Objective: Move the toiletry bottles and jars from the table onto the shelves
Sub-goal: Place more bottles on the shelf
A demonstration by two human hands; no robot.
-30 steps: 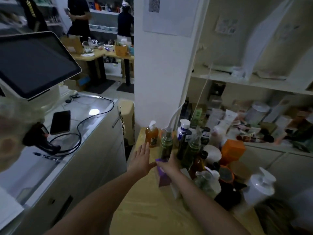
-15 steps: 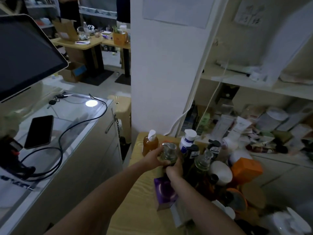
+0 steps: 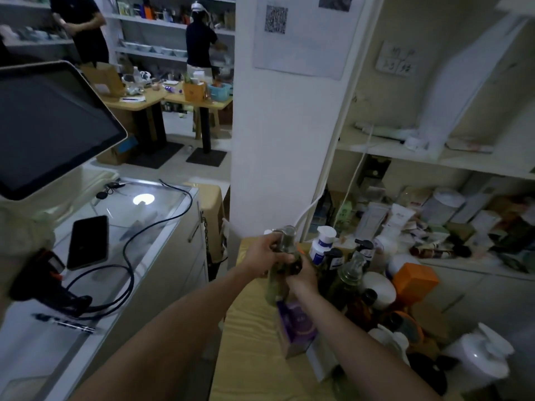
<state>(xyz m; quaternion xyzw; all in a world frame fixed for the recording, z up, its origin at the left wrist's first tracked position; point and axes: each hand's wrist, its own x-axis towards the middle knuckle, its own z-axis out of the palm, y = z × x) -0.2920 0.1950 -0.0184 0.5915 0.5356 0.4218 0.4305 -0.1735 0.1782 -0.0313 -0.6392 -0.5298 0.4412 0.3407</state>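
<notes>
A tall olive-green bottle [image 3: 276, 287] with a clear pump cap is lifted over the wooden table [image 3: 249, 357]. My left hand [image 3: 265, 254] wraps its neck just below the cap. My right hand [image 3: 301, 272] grips the bottle's body from the right side. Behind it on the table stand a white bottle with a blue label [image 3: 321, 241], dark pump bottles [image 3: 333, 266] and a white jar [image 3: 379, 287]. The shelves [image 3: 434, 159] rise to the right; the lower one is crowded with tubes and boxes. The amber pump bottle is hidden behind my left hand.
A purple box [image 3: 295, 325] lies on the table under my right forearm. An orange box [image 3: 414, 280] and a white pump dispenser [image 3: 480, 354] sit at the right. A white pillar [image 3: 278, 140] stands behind the table. The left counter holds a phone [image 3: 88, 241], cables and a monitor [image 3: 49, 125].
Both hands went from reaching beside the bottles to closing on the green pump bottle, which has risen off the table. The view has tilted upward.
</notes>
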